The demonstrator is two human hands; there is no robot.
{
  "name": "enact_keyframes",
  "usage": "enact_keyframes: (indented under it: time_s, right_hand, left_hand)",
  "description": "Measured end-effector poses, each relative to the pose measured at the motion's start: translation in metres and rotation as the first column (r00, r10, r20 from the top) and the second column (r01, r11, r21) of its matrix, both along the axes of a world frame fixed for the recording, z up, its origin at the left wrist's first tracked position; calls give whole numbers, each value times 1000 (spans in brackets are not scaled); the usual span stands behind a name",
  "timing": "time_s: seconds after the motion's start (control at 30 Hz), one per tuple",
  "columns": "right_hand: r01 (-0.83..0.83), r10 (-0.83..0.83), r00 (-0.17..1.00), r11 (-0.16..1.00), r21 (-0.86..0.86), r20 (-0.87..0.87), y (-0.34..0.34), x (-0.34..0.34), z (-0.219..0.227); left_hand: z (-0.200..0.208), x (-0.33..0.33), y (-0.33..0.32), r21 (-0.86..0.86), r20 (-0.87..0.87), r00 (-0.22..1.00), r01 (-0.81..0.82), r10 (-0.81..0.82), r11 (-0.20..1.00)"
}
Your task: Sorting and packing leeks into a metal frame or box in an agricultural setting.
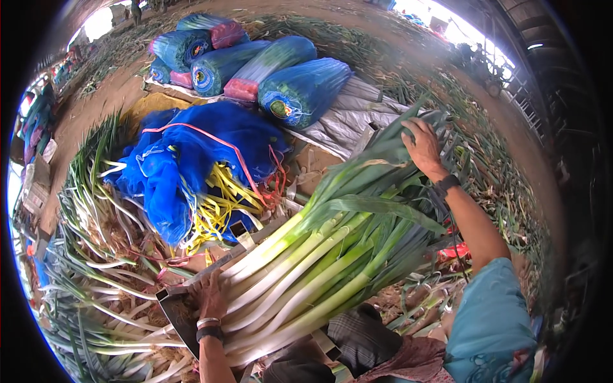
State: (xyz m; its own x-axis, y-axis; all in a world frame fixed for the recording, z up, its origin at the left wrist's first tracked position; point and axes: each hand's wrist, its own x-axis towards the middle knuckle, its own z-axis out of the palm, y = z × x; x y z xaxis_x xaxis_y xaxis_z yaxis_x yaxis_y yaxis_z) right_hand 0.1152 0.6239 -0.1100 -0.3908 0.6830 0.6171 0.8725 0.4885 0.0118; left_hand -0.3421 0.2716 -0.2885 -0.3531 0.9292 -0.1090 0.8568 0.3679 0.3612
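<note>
A thick pile of leeks [300, 268] lies slantwise in front of me on a metal frame [175, 313], white shafts at lower left and green leaves at upper right. My left hand [209, 295], a dark band at its wrist, lies against the root ends beside the frame's upright plate; its fingers look extended, partly hidden. Over the leaf ends, my right hand [423, 147] is open, fingers spread and slightly bent, touching or just above the leaves. A dark band circles that wrist too.
Loose leeks with roots [115, 306] are heaped at left. Beyond the frame lie a blue mesh heap [217, 137] and yellow straps [223, 204]. Several wrapped blue bundles [303, 92] rest on a silver sheet [345, 118] at the back. Leaf scraps [504, 198] litter the ground at right.
</note>
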Motion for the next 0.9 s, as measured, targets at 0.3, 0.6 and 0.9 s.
enact_keyframes:
  time_s: [0.3,0.6,0.9]
  right_hand:
    - [-509,574,809,791,-340,125,-64,-113,-9]
    - [-531,612,784,748,-398,104,-60,-124,-59]
    - [10,-13,978,1000,16,208,-3,16,40]
  left_hand:
    - [-15,-7,-10,77,-105,994,26,-18,997]
    - [-2,-3,-1,6,1,1000,-24,24,1000]
    - [-5,-7,-16,-30,-46,997,-65,64,997]
